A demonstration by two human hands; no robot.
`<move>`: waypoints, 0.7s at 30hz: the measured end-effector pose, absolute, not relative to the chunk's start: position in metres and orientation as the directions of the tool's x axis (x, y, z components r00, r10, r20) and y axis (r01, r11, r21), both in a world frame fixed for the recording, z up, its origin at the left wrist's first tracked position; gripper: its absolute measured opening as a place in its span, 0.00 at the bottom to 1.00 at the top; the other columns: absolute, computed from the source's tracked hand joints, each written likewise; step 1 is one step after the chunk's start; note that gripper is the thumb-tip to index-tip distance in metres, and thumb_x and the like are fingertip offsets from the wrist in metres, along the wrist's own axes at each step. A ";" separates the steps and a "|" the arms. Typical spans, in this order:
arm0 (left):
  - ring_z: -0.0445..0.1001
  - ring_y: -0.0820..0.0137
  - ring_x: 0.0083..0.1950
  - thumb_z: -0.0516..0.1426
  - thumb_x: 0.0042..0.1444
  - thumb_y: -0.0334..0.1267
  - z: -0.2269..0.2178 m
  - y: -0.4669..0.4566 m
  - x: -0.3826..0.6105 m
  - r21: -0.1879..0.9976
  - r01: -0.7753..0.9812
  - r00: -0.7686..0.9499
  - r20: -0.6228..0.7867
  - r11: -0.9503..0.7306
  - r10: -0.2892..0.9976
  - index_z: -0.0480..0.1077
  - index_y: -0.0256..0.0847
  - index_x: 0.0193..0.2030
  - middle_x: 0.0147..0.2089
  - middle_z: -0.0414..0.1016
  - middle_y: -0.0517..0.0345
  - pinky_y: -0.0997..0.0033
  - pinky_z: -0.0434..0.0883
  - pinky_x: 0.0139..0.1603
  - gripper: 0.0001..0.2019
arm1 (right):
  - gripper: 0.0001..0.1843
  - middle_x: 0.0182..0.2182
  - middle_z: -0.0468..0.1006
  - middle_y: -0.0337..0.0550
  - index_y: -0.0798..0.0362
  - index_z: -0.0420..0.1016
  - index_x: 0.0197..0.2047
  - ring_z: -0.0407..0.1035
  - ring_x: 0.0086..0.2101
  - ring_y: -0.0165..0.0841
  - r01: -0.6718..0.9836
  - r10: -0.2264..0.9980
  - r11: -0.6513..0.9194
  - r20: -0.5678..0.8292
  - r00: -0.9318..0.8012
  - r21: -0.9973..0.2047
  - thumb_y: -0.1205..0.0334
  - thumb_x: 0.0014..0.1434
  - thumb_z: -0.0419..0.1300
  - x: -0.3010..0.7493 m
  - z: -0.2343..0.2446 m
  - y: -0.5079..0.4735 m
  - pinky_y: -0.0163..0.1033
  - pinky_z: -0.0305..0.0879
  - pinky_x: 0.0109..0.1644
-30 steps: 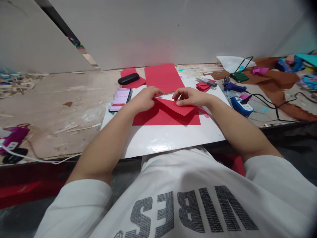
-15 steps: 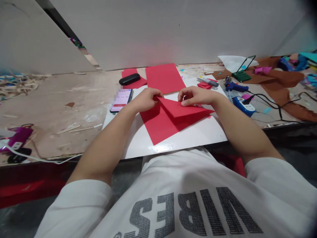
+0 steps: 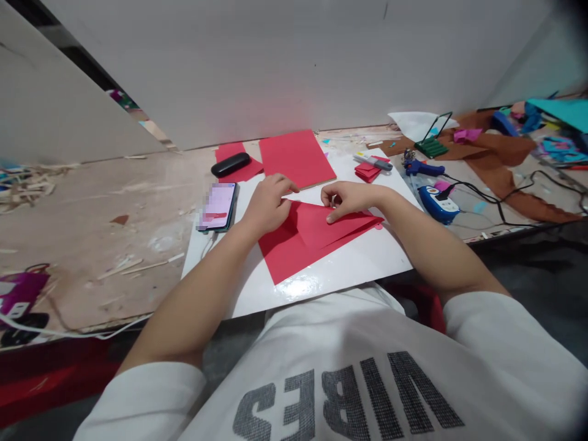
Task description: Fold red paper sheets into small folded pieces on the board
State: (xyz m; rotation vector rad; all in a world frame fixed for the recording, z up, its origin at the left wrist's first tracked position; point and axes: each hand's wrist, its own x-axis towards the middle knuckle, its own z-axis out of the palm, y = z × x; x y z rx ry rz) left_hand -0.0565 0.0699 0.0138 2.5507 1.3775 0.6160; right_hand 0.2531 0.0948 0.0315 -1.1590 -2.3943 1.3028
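A red paper sheet (image 3: 298, 242) with a folded-over flap lies at an angle on a glossy white board (image 3: 362, 260). My left hand (image 3: 266, 202) rests curled on the sheet's far left corner, fingers pressing the paper down. My right hand (image 3: 346, 199) pinches the folded flap's upper edge against the sheet, fingers bent. Both hands touch the same sheet, a short gap between them.
A stack of red sheets (image 3: 294, 156) lies behind the board, with a black case (image 3: 230, 164) on more red paper. A phone (image 3: 217, 206) sits left of my hand. Right: folded red pieces (image 3: 367, 171), a marker (image 3: 372, 161), blue glue guns (image 3: 436, 202), cables, brown felt (image 3: 509, 177).
The sheet was turned from square-on to diagonal and the folded flap laid flatter. Both hands stayed on its far edge; the view shifted slightly.
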 end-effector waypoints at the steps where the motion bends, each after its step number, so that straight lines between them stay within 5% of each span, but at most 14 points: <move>1: 0.84 0.44 0.71 0.56 0.73 0.34 0.015 0.066 -0.053 0.335 0.754 0.498 0.268 -0.565 0.825 0.85 0.44 0.62 0.67 0.88 0.39 0.39 0.77 0.77 0.19 | 0.42 0.35 0.77 0.34 0.45 0.75 0.41 0.68 0.38 0.37 0.558 0.701 0.313 -0.209 -0.682 -0.769 0.28 0.41 0.91 0.254 0.032 0.095 0.44 0.62 0.43; 7: 0.81 0.38 0.81 0.58 0.82 0.55 0.019 0.051 -0.039 0.296 0.724 0.620 0.116 -0.623 0.776 0.82 0.43 0.77 0.76 0.88 0.36 0.31 0.64 0.90 0.28 | 0.41 0.30 0.71 0.29 0.44 0.71 0.37 0.63 0.34 0.34 0.580 0.669 0.367 -0.227 -0.708 -0.727 0.28 0.45 0.90 0.252 0.031 0.094 0.44 0.57 0.41; 14: 0.81 0.37 0.82 0.61 0.80 0.56 0.014 0.046 -0.033 0.287 0.697 0.690 -0.019 -0.658 0.723 0.80 0.44 0.81 0.76 0.88 0.37 0.28 0.63 0.91 0.31 | 0.33 0.26 0.71 0.30 0.45 0.72 0.31 0.62 0.31 0.34 0.612 0.667 0.361 -0.263 -0.697 -0.704 0.36 0.50 0.88 0.248 0.030 0.085 0.44 0.55 0.40; 21: 0.81 0.36 0.78 0.63 0.80 0.57 0.012 0.047 -0.033 0.273 0.708 0.690 -0.069 -0.651 0.721 0.83 0.45 0.78 0.73 0.86 0.37 0.34 0.72 0.84 0.28 | 0.21 0.26 0.75 0.34 0.46 0.80 0.29 0.66 0.32 0.35 0.617 0.654 0.375 -0.274 -0.705 -0.692 0.45 0.53 0.84 0.245 0.026 0.089 0.45 0.59 0.41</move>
